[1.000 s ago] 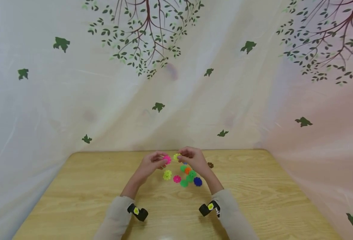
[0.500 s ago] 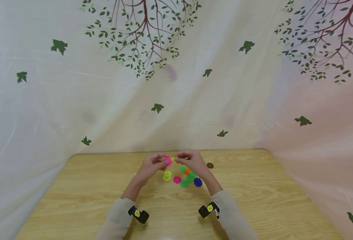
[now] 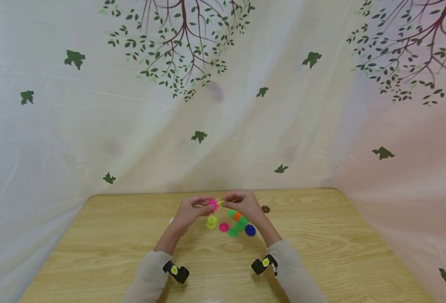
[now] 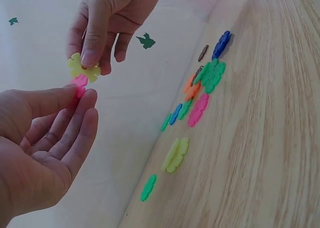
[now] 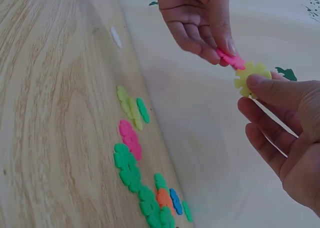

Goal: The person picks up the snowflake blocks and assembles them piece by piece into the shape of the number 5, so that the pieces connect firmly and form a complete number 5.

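My left hand (image 3: 186, 212) pinches a pink flower-shaped plastic disc (image 5: 234, 61) between thumb and fingers. A yellow disc (image 5: 243, 81) with a notched rim is pinched by my right hand (image 3: 245, 205). Above the tabletop the two discs meet edge to edge, the yellow one turned across the pink one. In the left wrist view the yellow disc lies above the pink one, most of which is hidden behind the left fingers. In the head view the yellow disc shows only as a thin edge.
Below the hands on the wooden table (image 3: 321, 252) lie loose discs: yellow (image 3: 211, 222), pink (image 3: 223, 227), orange (image 3: 237, 216), dark blue (image 3: 250, 230) and several green (image 3: 232, 232). A brown disc (image 3: 265, 209) lies right, a white one (image 5: 116, 37) left. A printed cloth (image 3: 150, 139) hangs behind.
My right hand has moved left and slightly down, bringing the yellow disc against the pink one and turning it edge-on to the head camera. The left hand has shifted slightly right.
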A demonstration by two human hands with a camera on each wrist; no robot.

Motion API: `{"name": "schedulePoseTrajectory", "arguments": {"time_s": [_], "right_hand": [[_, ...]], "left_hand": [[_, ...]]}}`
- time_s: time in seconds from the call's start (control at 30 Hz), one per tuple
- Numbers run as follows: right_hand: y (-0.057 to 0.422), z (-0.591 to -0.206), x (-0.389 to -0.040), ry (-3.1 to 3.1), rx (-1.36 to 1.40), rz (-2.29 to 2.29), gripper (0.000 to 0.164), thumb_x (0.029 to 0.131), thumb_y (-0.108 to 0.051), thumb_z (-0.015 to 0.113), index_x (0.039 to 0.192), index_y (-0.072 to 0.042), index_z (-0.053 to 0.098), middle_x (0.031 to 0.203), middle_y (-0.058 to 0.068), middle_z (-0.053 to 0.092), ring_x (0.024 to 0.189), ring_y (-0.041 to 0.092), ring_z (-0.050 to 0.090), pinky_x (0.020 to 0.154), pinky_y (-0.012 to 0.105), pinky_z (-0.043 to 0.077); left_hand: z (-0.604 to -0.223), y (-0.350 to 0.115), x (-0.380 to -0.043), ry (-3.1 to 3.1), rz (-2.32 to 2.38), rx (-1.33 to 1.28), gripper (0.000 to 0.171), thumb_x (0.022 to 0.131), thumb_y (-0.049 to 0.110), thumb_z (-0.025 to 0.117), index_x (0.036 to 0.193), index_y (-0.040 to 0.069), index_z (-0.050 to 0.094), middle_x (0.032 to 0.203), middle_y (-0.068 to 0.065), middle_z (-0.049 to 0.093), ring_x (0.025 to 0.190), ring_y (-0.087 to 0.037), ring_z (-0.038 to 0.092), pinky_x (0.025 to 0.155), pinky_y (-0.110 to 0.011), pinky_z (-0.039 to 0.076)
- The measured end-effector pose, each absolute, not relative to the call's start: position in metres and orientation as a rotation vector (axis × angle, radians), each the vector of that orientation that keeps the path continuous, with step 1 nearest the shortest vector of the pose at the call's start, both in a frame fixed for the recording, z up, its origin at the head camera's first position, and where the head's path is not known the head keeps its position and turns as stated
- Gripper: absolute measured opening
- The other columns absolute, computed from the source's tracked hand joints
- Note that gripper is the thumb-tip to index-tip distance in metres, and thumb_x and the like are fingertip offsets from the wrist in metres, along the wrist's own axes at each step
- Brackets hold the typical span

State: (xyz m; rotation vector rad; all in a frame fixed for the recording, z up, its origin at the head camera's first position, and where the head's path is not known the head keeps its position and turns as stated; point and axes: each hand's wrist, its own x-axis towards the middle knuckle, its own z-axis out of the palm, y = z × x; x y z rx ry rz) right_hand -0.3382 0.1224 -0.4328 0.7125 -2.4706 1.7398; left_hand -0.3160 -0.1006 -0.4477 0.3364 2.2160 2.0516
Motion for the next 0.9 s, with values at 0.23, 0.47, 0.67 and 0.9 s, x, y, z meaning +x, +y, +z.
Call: {"name": "schedulePoseTrajectory", "arguments": {"time_s": [0.23, 0.47, 0.67, 0.9], "right_hand": [[0.1247, -0.4345, -0.3379, -2.46, 0.768, 1.751, 0.011, 0.088, -0.01, 0.08, 0.096, -0.003, 0.079, 0.098, 0.017, 0.077, 0.091, 0.036, 0.07, 0.073, 0.025, 0.06], [0.1268, -0.4315, -0.3349, -2.421, 0.799, 1.789, 0.011, 0.087, -0.005, 0.08, 0.095, 0.002, 0.079, 0.097, 0.021, 0.076, 0.085, 0.044, 0.069, 0.07, 0.029, 0.061], [0.1293, -0.4307, -0.3347, -2.402, 0.793, 1.782, 0.007, 0.085, -0.002, 0.08, 0.09, 0.003, 0.079, 0.092, 0.021, 0.076, 0.078, 0.028, 0.072, 0.07, 0.033, 0.063], [0.1292, -0.43, -0.3324, -2.391, 0.808, 1.808, 0.007, 0.086, -0.003, 0.08, 0.092, 0.002, 0.079, 0.09, 0.017, 0.077, 0.077, 0.024, 0.074, 0.076, 0.055, 0.061]], "left_hand": [[-0.445, -0.101, -0.3143, 2.108, 2.124, 0.253, 0.03, 0.094, 0.008, 0.073, 0.119, -0.007, 0.068, 0.099, -0.008, 0.076, 0.083, -0.013, 0.074, 0.088, -0.042, 0.062], [-0.4471, -0.0998, -0.3167, 2.019, 2.17, 0.31, 0.03, 0.093, 0.005, 0.073, 0.118, -0.012, 0.066, 0.095, -0.002, 0.077, 0.082, -0.012, 0.075, 0.081, -0.031, 0.063], [-0.4498, -0.0954, -0.3155, 1.989, 2.203, 0.342, 0.033, 0.094, 0.003, 0.071, 0.12, -0.016, 0.064, 0.092, 0.001, 0.076, 0.08, -0.01, 0.074, 0.078, -0.027, 0.063], [-0.4469, -0.0944, -0.3114, 1.965, 2.228, 0.288, 0.031, 0.094, 0.001, 0.069, 0.12, -0.015, 0.065, 0.092, 0.001, 0.076, 0.08, -0.009, 0.073, 0.078, -0.026, 0.062]]}}
